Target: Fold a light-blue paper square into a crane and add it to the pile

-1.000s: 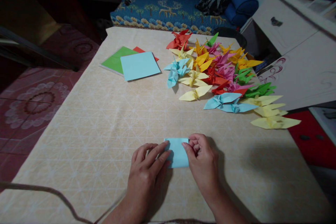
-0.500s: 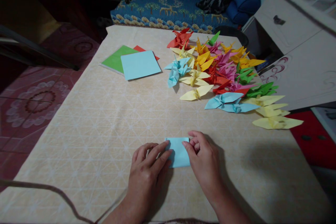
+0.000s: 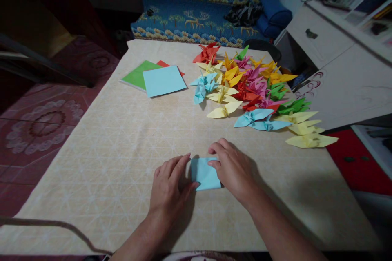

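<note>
A folded light blue paper square (image 3: 204, 177) lies on the table in front of me. My left hand (image 3: 170, 181) is at its left side, thumb touching the lower left corner. Its index finger stretches out beside the upper left corner, apart from the thumb. On the other side, my right hand (image 3: 229, 167) covers the upper right corner. The right thumb rests on the paper and the curled fingers bend around past the top edge. Part of the paper's right edge is hidden under this hand.
Folded paper cranes (image 3: 251, 85) in several colours spread across the back right. Flat sheets, a light blue one (image 3: 165, 81) over green (image 3: 137, 74) and red, lie at the back left. A blue patterned sofa (image 3: 183, 18) stands behind the table (image 3: 107, 163). A white cabinet (image 3: 330, 57) is at right.
The left index finger has lifted off the paper and spread from the thumb. My right hand has shifted up and left over the paper's upper right corner. The camera view has moved slightly.
</note>
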`<state>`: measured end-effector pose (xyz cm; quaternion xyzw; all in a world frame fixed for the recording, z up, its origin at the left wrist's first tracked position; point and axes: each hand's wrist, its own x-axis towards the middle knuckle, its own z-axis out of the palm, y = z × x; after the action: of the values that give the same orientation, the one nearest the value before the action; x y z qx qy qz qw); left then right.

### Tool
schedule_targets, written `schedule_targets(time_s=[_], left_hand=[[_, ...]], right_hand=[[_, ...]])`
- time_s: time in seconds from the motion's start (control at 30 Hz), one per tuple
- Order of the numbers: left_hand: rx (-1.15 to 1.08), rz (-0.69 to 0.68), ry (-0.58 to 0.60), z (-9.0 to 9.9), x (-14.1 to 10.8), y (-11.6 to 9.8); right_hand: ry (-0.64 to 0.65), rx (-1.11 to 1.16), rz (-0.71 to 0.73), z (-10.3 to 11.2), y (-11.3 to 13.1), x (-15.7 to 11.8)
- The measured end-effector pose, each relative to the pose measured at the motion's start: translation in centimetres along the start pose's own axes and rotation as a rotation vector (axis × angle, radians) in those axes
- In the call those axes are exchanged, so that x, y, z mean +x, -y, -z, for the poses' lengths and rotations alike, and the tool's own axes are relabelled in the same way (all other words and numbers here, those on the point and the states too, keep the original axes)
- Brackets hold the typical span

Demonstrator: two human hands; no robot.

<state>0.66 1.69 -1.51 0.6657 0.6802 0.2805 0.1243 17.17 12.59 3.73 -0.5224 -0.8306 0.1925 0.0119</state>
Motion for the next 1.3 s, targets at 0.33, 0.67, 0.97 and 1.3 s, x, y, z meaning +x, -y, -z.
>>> schedule_targets(time_s=[0.33,0.67,0.97,1.3], left_hand=[[-0.044,0.059,0.179,1.6,2.7,-0.2],[-0.001,0.105,0.188,1.8,3.8,-0.7],[-0.331,0.076,0.169,2.3,3.0,-0.4],[-1.132,0.624,-0.001,2.6,1.8,-2.7]], right_hand=[[0.096,-0.101,0.187,1.4,0.1,2.0],[0.063,-0.047,0.172,1.0,-0.1,1.2],[0.129,0.302,0.166,2.8,-0.3,-0.3],[-0.113,0.907,-0.001,0.3,0.6,-4.2]])
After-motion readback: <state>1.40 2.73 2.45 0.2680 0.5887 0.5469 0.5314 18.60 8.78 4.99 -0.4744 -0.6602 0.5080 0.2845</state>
